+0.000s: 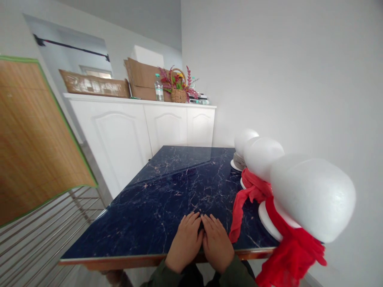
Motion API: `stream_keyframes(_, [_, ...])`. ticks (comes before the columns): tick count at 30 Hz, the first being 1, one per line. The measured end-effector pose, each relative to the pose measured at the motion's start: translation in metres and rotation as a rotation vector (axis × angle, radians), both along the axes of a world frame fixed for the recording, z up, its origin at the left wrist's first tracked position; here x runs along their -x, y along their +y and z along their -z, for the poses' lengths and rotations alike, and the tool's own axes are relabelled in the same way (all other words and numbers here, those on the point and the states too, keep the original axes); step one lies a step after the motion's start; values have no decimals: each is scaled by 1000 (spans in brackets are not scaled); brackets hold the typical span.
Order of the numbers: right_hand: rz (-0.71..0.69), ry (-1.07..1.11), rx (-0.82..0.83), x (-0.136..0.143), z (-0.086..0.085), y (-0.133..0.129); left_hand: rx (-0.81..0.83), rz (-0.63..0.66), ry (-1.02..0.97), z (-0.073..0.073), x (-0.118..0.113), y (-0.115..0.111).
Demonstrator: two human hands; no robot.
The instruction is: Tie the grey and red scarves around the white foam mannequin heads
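Observation:
My left hand [186, 240] lies palm down on the near edge of the dark blue marbled table [167, 191], fingers stretched forward. Beside it, thumbs almost touching, my right hand [218, 241] rests flat in the same way. Neither holds anything. Nearest to my right hand is the hanging end of a coral-red scarf [238, 211], tied round the neck of a white foam head [263, 157]. Closer to me, a larger-looking white foam head [314, 195] wears a bright red scarf [291, 251] that drapes over the table's edge. The farthest foam head [243, 140] has a grey scarf [239, 160] at its neck.
Behind the table stands a white cabinet [119, 131] bearing cardboard boxes [143, 79], a water bottle [159, 88] and a flower basket [178, 95]. At left, a bamboo mat [36, 135] hangs above a metal rack [54, 227]. A plain wall [287, 79] borders the right.

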State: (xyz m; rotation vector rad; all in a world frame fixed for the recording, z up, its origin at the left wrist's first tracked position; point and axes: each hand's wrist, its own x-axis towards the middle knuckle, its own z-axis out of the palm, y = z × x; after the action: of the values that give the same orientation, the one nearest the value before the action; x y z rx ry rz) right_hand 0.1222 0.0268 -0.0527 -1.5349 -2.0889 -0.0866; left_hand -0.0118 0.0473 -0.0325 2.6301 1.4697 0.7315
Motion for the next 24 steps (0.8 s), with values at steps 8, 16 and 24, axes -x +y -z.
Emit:
stream_keyframes(8, [-2, -17, -15, -1, 1, 0, -6, 1, -25, 2, 0, 1])
stream_keyframes(16, [1, -22, -19, -1, 0, -1, -42, -6, -22, 6, 1, 0])
stream_keyframes(24, [2, -19, -51, 0, 0, -1, -31, 1, -11, 1, 0, 0])
